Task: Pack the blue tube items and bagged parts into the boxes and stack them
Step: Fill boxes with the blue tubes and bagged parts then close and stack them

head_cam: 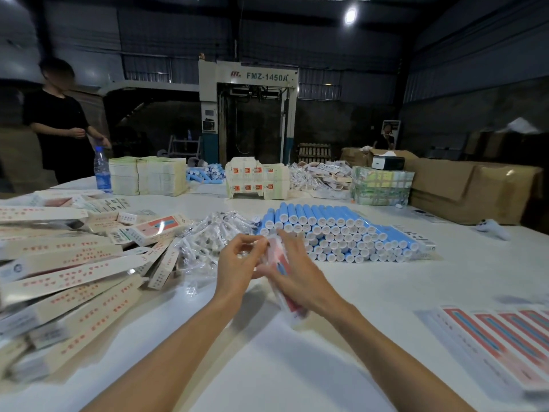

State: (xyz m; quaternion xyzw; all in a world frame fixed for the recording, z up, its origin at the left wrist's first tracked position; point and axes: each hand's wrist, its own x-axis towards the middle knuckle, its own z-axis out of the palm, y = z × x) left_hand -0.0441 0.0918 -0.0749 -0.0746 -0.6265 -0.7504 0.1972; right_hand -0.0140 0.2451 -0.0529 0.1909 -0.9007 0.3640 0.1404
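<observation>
**Grip.** Your right hand is wrapped round a narrow red-and-white cardboard carton. It holds the carton tilted above the middle of the white bench, with the long axis pointing away from you. Your left hand has curled fingers pinching at the carton's far end. Blur hides whether they nip a flap or a bag. Judged purpose: one hand steadies the body while the other works the mouth.

**Supplies.** The stack of blue plastic tubes with white caps lies just beyond your hands. Its caps face you, so a tube should draw out endwise. The heap of clear plastic bagged parts touches the stack's left side, near your left hand.

**Edges.** The pile of long cream cartons covers the bench's left edge. It is fanned loosely rather than squared, and it reaches the bagged heap. Flat printed carton blanks lie in a row at the right edge.

**Clearance.** Bare bench shows between your forearms and toward the near edge. In my judgement that is your working room, and stacking on the left calls for squaring that pile first.
</observation>
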